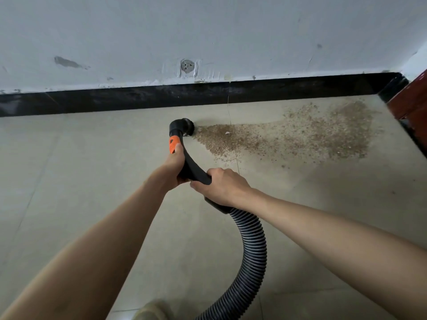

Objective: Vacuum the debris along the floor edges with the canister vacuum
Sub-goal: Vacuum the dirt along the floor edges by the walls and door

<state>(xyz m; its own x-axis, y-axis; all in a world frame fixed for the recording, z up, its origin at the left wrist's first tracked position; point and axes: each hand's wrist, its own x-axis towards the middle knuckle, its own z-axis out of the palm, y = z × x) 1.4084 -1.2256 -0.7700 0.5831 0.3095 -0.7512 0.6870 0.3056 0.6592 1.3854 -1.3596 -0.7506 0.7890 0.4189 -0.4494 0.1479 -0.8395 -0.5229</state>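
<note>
While my left hand [176, 163] wraps the curved black wand handle [189, 166] just below its orange collar [174, 145], my right hand [221, 187] clamps the same handle lower down, where it meets the ribbed hose [250, 248]. Both grips are closed tight on the handle: fingers curled round it, left thumb lying up along the orange part, right knuckles on top. From my right hand the grey-and-black hose loops down toward five o'clock and runs out of view at the bottom edge, near six.

The round black brush nozzle [186, 127] sits at twelve o'clock from my left hand, down on the pale floor tiles [69, 181] and near the black skirting board [138, 98], though I cannot tell whether it touches the board. Its right side meets the near tip of the debris [288, 135], a brown gritty scatter that fans out from the nozzle toward three o'clock, thickest beside the nozzle and again out toward the corner. A small pale fleck [227, 133] lies in the grit just right of the nozzle.

Above the skirting, the white wall [254, 31] is scuffed, with a patched round hole [187, 65] at twelve o'clock from the nozzle. A dark red door frame [413, 98] stands at the far right edge. The toe of my shoe [151, 310] shows at six o'clock.
</note>
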